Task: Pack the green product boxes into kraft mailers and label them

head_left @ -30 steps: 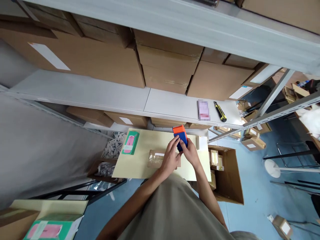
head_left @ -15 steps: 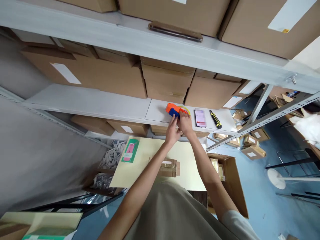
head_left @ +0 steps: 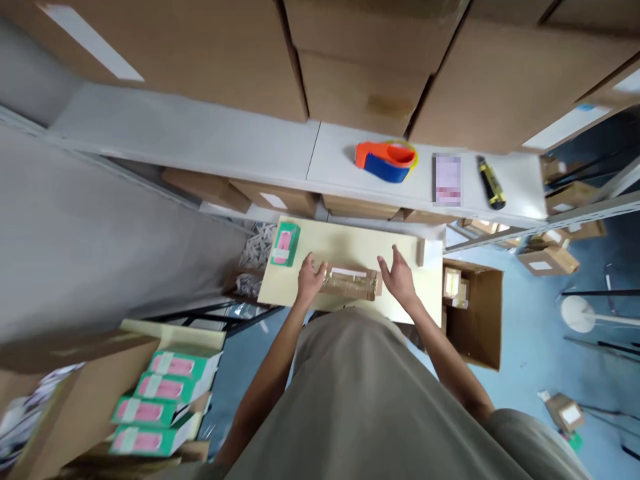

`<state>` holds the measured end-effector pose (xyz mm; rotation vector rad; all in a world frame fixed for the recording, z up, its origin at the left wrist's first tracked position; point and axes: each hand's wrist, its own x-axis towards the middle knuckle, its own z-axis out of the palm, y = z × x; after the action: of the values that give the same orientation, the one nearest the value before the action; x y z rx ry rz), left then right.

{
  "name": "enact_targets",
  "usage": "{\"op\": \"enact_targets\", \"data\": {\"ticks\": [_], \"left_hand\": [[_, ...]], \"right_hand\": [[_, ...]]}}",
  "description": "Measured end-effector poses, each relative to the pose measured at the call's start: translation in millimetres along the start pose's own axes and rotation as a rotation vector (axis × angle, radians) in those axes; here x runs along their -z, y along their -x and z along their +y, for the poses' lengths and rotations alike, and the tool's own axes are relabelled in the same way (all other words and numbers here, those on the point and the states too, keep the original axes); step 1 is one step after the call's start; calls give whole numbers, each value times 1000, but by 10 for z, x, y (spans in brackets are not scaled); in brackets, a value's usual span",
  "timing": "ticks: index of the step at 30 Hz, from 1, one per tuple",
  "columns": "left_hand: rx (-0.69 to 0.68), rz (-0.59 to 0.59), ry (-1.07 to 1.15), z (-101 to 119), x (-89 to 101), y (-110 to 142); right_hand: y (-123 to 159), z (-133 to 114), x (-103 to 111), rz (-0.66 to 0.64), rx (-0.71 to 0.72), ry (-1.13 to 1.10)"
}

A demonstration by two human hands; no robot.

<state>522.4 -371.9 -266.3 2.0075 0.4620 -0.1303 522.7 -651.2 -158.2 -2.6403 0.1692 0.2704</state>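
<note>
On the pale yellow table (head_left: pixel 350 240) lies a small taped cardboard box (head_left: pixel 350 283) with a white label strip. My left hand (head_left: pixel 310 278) is at the box's left end, thumb and fingers apart; whether it touches the cardboard I cannot tell. Just off the right end, my right hand (head_left: pixel 399 277) is open with its fingers spread and nothing in it. An orange and blue tape dispenser (head_left: pixel 385 162) rests on the grey shelf (head_left: pixel 240 147) above the table, a yellow ring showing at its edge.
A pale printed card (head_left: pixel 447 179) and a yellow-black utility knife (head_left: pixel 491 183) lie on the shelf. A green and pink package (head_left: pixel 285 245) sits at the table's left. Right of the table stands an open carton (head_left: pixel 477 313) with small boxes. Several green packages (head_left: pixel 145 411) lie lower left.
The tape dispenser went from my hands above the table onto the shelf and was let go. Both hands have come back down to the box and spread apart.
</note>
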Motion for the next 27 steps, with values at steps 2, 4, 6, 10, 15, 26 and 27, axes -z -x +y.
{"op": "enact_targets", "data": {"ticks": [2,4,6,10,15,26,27], "left_hand": [[96,-60,-65,-218,48,131],[87,-145,-109,-300,-18,225],[60,-199,-156,-296,-136,263],[156,-236,-302,-258,-261,169],[148,-360,-177,-390,-53,-26],[19,-375,161,-505,173,118],[33,-379,170,-534,136,137]], "right_hand": [[310,100,-343,-291,-130,-23],[447,95,-613,-438,-208,-38],[447,48,-801,-429,-250,-43],[330,78,-1000,-348,-349,-30],[357,418,-1121,-315,-271,-271],[558,690,-826,-79,-85,-420],[574,722,-846,-105,-77,-411]]}}
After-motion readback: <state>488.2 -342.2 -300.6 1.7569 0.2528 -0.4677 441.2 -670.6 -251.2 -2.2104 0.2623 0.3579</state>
